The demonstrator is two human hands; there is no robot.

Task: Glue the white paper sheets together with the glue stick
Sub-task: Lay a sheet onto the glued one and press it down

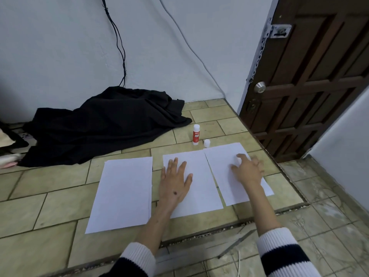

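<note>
White paper lies in three lots on the tiled floor point(60, 198): a stack of sheets point(121, 193) to the left, a middle sheet point(201, 188) and a right sheet point(223, 166), the last two overlapping or meeting along one long edge; which lies on top cannot be told. Paper of this kind is judged light, thin and limp; it will slide readily on smooth tile and crease if pinched hard; handle it flat-palmed, or lift it by a corner or short edge.

Left hand point(175, 183): fingers straight and spread, palm pressed flat on the middle sheet near its left edge. Right hand point(247, 168): fingers loosely curved, tips resting on the right sheet; it grips nothing.

Glue stick point(196, 134): upright on the floor just beyond the far edge of the sheets, uncapped; its white cap point(207, 143) stands just beside it. It is judged rigid, light and easily tipped; take it round the middle of the barrel. Red label with white lettering; the words are too small to read.

Black cloth point(107, 124) lies heaped against the wall, well apart from the paper.
</note>
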